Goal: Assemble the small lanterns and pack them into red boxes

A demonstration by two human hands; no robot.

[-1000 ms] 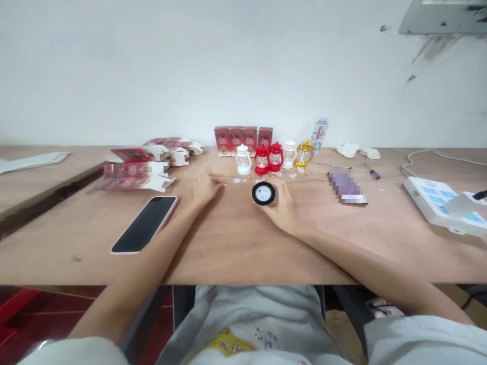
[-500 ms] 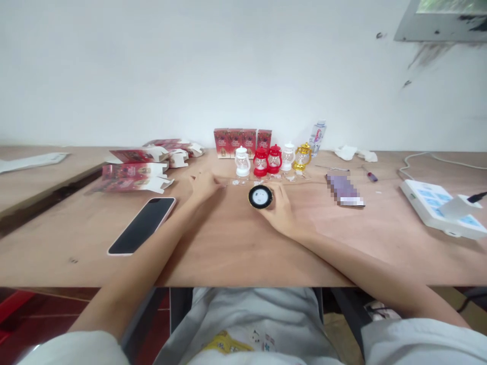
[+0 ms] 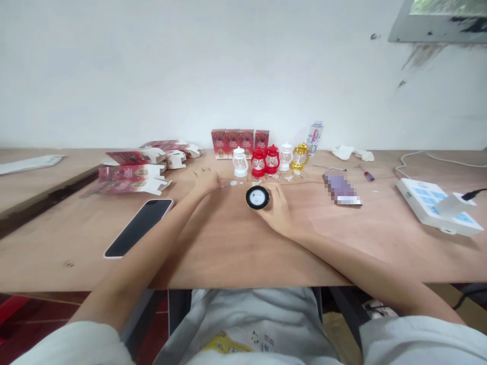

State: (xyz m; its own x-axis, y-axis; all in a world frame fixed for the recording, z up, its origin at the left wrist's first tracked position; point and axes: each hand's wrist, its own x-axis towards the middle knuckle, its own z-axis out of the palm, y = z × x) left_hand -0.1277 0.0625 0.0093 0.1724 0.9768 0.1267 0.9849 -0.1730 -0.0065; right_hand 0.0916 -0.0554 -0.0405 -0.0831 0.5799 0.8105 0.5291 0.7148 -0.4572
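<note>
Grips a round black-rimmed object [image 3: 257, 197] in right hand [image 3: 279, 208], with fingers curled along its right side and pale face turned up toward the camera, in front of the lanterns. Holds left hand [image 3: 205, 181] palm down at the bench [image 3: 243, 253], with fingers partly spread; cannot tell whether pinching any of the small clear pieces [image 3: 236, 183] beside the fingertips. Note behind: white lanterns [image 3: 240, 171], red lanterns [image 3: 258, 171], gold lantern [image 3: 299, 165], upright red boxes [image 3: 246, 142]. Note near left forearm: phone [image 3: 137, 228], dark-screened.
</note>
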